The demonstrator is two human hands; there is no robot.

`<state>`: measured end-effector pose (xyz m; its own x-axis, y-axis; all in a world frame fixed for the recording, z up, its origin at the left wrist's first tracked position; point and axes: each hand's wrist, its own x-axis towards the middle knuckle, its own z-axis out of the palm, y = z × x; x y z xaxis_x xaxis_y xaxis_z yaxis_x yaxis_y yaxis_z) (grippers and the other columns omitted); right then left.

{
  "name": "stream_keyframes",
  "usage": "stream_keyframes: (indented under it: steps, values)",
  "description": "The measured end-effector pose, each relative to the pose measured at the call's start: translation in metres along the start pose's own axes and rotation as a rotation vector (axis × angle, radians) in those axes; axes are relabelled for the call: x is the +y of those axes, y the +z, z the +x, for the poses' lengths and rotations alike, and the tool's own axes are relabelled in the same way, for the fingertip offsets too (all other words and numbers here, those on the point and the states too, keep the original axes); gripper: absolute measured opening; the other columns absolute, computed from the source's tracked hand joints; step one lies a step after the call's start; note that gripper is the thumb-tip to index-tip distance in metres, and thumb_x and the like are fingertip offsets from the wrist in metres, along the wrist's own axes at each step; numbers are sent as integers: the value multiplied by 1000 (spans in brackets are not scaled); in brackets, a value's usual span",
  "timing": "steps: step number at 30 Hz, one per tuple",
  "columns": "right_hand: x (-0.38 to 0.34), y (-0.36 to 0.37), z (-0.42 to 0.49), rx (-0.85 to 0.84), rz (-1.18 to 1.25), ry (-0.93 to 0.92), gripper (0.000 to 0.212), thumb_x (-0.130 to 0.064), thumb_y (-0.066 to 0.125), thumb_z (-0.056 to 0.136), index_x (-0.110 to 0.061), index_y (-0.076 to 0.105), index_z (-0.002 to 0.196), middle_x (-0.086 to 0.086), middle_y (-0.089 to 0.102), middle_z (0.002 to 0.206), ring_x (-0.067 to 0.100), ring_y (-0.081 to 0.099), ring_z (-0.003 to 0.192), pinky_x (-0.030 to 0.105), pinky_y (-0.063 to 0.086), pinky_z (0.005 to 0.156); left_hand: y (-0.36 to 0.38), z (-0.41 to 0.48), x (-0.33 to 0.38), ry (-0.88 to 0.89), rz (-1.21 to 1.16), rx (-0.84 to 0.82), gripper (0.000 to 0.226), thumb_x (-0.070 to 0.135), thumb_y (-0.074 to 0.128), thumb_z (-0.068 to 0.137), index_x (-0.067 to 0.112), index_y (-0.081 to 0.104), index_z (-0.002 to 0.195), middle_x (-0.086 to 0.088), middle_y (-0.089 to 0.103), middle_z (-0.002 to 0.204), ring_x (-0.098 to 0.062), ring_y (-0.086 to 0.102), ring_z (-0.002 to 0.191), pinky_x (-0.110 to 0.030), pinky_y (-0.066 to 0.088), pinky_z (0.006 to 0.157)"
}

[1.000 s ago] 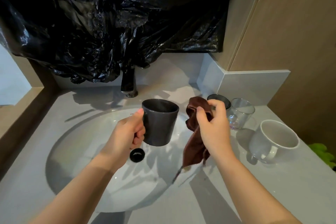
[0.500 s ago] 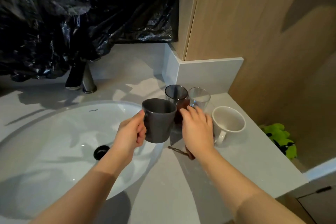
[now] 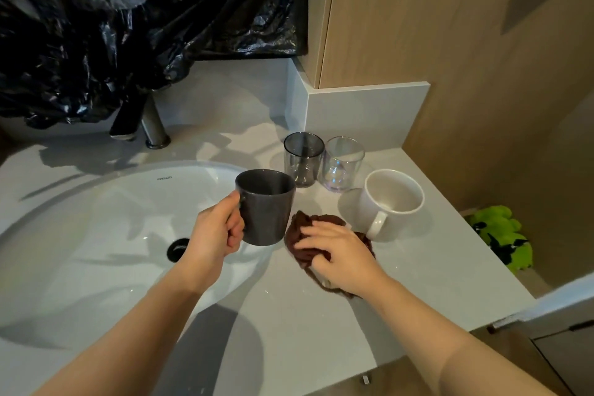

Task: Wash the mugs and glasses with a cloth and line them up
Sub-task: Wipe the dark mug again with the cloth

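Mug [image 3: 270, 212]: my left hand [image 3: 218, 231] is gripping its handle over sink [image 3: 96, 219] rim, likely for drips; right hand [image 3: 340, 247], fingers loosely spread, is pressing cloth [image 3: 300, 235] down just right of sink.

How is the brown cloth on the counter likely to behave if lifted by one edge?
The brown cloth lies crumpled in soft folds under the right hand, so it would probably hang limp. It looks thin, so likely light. Wetness cannot be judged.
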<state>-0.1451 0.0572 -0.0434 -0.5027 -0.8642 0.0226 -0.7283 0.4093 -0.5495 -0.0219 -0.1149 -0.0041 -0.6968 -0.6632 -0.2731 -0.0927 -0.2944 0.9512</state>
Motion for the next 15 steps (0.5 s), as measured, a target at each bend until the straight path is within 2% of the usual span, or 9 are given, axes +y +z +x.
stream_keyframes:
  steps: [3, 5, 8, 12, 15]
  values:
    - [5, -5, -20, 37, 90, 30, 43, -18, 47, 65, -21, 77, 96, -6, 67, 118, 10, 51, 122, 12, 25, 107, 12, -2, -2, -5, 1, 8, 48, 30, 39, 101, 14, 28, 57, -1, 28, 51, -10, 24, 42, -20, 19, 40]
    - [6, -10, -30, 46, 113, 50, 40, -17, 49, 65, -19, 78, 91, -7, 69, 114, 7, 53, 117, 7, 25, 103, 22, -4, -3, -6, 3, -1, 48, 30, 39, 101, 14, 29, 57, -1, 29, 50, -9, 25, 41, -20, 20, 40]
    - [9, -16, -42, 37, 110, 72, 34, -14, 54, 70, -20, 78, 94, -11, 67, 116, 1, 48, 117, 1, 20, 101, 39, -7, -8, -2, 4, -20, 48, 30, 39, 101, 14, 28, 56, 0, 29, 50, -9, 25, 41, -21, 20, 42]
    - [16, -19, -49, 42, 101, 76, 34, -1, 58, 75, -19, 77, 97, -10, 65, 120, 6, 47, 125, 2, 18, 102, 61, -7, -19, -18, -2, -25, 48, 32, 38, 101, 15, 30, 56, 0, 35, 50, -13, 27, 48, -27, 19, 50]
    - [17, -21, -53, 40, 85, 76, 37, -2, 57, 76, -21, 75, 102, -10, 63, 124, 7, 43, 129, 4, 15, 103, 70, -4, -24, -46, -3, -19, 47, 30, 38, 101, 14, 37, 56, -3, 45, 58, -14, 36, 52, -25, 29, 53]
